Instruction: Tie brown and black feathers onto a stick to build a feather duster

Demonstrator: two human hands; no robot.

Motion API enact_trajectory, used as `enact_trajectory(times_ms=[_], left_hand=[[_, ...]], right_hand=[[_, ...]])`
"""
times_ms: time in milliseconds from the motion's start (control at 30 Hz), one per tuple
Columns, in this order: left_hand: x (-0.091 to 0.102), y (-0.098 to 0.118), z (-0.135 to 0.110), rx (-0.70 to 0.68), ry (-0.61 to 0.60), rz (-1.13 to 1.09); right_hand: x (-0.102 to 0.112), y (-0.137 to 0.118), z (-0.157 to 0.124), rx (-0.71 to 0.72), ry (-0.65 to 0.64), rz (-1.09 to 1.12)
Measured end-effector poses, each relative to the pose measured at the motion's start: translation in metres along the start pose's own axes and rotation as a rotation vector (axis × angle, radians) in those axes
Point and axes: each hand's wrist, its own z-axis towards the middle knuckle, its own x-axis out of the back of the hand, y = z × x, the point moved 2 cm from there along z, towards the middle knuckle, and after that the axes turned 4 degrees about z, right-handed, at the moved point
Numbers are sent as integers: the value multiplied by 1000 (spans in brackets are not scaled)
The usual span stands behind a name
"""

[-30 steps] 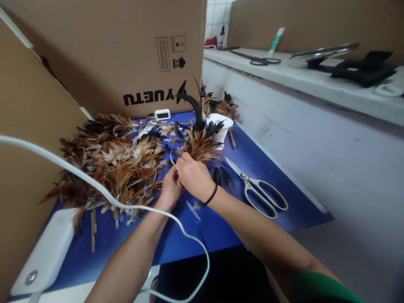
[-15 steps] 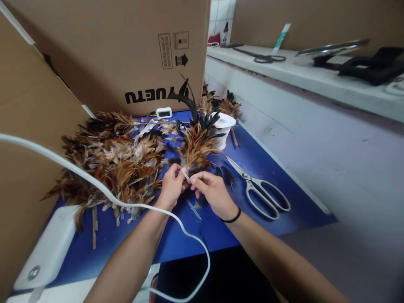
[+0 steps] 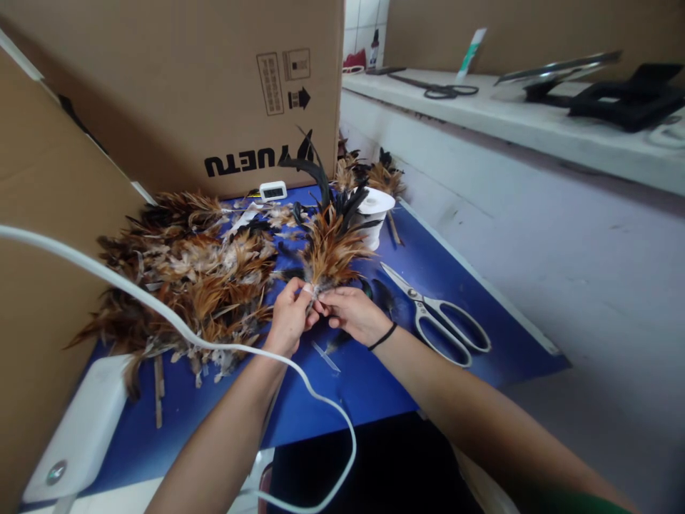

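Observation:
A bunch of brown and black feathers (image 3: 335,246) stands up from my fingers over the blue table, its long dark plumes pointing away from me. My left hand (image 3: 292,314) is closed around the pale base of this bunch. From the other side my right hand (image 3: 356,312) pinches at the same base, its fingertips touching those of the left. What exactly lies between the right fingertips is too small to make out. Just beyond the bunch is a white spool (image 3: 374,214). Large scissors (image 3: 436,314) with pale handles lie partly open to the right of my right hand.
A heap of feather bunches (image 3: 198,264) covers the table's left side, beside a white power bank (image 3: 80,428). A white cable (image 3: 176,321) arcs across in front of my left forearm. Cardboard boxes (image 3: 187,86) wall the back and left; a ledge (image 3: 514,107) runs along the right.
My right hand has turned slightly and moved closer against the feather base. The white strip seen between the fingertips earlier is now mostly hidden. The view has shifted a little.

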Motion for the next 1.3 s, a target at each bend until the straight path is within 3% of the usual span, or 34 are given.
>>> enact_trajectory(times_ms=[200,433,600,800,1300], left_hand=[[-2,3,-3,-17,40,-48],[-1,2,-1,3,82,-40],[-2,1,-1,6,97,-53],[-6,3,-4,-14,46,-65],[-11,6,-12,58,-37,-172]], right_hand=[[1,0,12,-71,-1,-36],[-2,-4,16,-96,-122,-111],[1,-5,18,-97,-137,-165],[2,-4,23,-158,-239,-172],[8,-4,25,-27,-354,-168]])
